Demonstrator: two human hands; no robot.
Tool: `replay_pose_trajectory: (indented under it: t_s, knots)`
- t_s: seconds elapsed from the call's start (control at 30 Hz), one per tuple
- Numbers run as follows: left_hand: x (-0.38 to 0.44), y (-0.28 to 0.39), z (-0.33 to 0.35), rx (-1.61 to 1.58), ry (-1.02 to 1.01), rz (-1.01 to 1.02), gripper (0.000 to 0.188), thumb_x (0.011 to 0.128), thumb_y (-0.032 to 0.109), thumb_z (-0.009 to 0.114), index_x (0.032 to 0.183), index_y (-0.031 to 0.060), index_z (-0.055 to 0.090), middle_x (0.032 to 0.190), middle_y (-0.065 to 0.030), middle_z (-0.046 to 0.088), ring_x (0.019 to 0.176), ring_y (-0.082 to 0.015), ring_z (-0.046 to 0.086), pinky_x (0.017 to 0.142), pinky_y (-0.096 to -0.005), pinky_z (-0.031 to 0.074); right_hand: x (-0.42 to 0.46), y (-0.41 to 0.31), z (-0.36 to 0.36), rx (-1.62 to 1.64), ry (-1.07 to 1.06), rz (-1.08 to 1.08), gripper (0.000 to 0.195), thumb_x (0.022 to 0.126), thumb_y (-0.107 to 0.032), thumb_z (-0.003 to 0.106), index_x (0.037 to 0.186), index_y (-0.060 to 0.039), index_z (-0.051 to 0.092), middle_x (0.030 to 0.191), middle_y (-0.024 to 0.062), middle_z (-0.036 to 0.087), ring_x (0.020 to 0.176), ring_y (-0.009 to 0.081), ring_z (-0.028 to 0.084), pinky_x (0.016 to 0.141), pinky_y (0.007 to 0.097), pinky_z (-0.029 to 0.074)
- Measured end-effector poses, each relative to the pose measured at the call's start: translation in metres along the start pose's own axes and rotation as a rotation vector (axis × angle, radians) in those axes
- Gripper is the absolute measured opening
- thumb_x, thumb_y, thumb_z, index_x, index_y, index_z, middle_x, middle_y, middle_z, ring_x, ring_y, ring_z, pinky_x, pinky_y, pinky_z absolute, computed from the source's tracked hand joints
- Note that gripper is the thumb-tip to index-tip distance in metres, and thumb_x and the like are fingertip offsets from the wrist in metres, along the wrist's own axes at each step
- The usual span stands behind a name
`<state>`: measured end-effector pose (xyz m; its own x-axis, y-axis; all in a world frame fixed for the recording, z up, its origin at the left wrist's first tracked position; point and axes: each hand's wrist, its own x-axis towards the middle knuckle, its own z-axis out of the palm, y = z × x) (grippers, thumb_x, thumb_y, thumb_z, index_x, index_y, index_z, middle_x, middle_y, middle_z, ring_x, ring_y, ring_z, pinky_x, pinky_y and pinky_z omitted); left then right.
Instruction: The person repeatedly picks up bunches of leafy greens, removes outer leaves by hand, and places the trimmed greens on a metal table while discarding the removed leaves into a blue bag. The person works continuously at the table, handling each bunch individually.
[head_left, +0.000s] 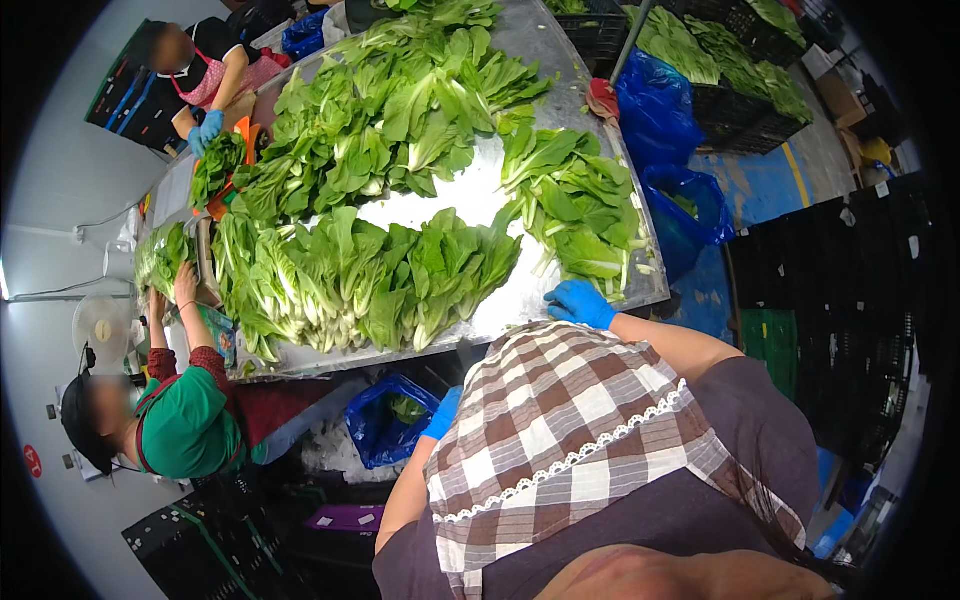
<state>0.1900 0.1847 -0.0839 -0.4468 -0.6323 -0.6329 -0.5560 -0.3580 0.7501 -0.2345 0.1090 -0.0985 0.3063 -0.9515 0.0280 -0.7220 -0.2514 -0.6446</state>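
My right hand (581, 303), in a blue glove, rests at the near edge of the metal table (491, 307), just below a pile of loose leafy greens (574, 202); its fingers are partly curled and nothing shows in them. My left hand (444, 414), also blue-gloved, hangs below the table edge beside a blue plastic bag; the checked apron hides most of it, so its grip cannot be seen. Left of centre lies a row of leafy green heads (352, 277), their pale stems towards me. A larger heap of greens (405, 112) covers the table behind it.
A co-worker in green (180, 427) handles greens at the left; another person (214, 75) holds greens at the far left. Open blue bags (390, 450) (686, 206) stand below the table. Black crates (739, 120) of greens are at the right, with stacked crates (832, 300) nearer.
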Motion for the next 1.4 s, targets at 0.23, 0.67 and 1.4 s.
replay_pose_trajectory:
  t_s: [0.23,0.67,1.4]
  knots:
    - [0.037,-0.032,-0.006,-0.030,0.154,0.107,0.016,0.086,0.013,0.058,0.090,-0.0004,0.066,0.087,-0.0126,0.067,0.079,-0.0232,0.061,0.071,-0.0375,0.048,0.011,0.005,-0.006,0.076,-0.093,0.093,0.033,0.088,-0.036,0.060,0.105,-0.0080,0.067,0.100,0.0157,0.066,0.091,0.0364,0.062,0.078,0.0447,0.051]
    - [-0.020,0.308,-0.269,0.710,1.513,0.706,0.035,0.086,0.005,0.059,0.121,0.0001,0.057,0.115,-0.0109,0.059,0.104,-0.0209,0.055,0.094,-0.0328,0.044,0.019,0.038,0.000,0.166,-0.047,0.118,0.037,0.087,-0.034,0.060,0.113,-0.0083,0.060,0.099,0.0152,0.062,0.089,0.0348,0.061,0.078,0.0437,0.049]
    - [0.012,0.301,-0.325,0.537,1.294,0.329,0.035,0.088,0.007,0.057,0.123,0.0005,0.056,0.116,-0.0105,0.059,0.106,-0.0201,0.055,0.096,-0.0330,0.043,0.031,0.033,0.013,0.195,-0.088,0.038,0.040,0.090,-0.036,0.059,0.119,-0.0084,0.057,0.102,0.0145,0.060,0.091,0.0334,0.060,0.079,0.0423,0.049]
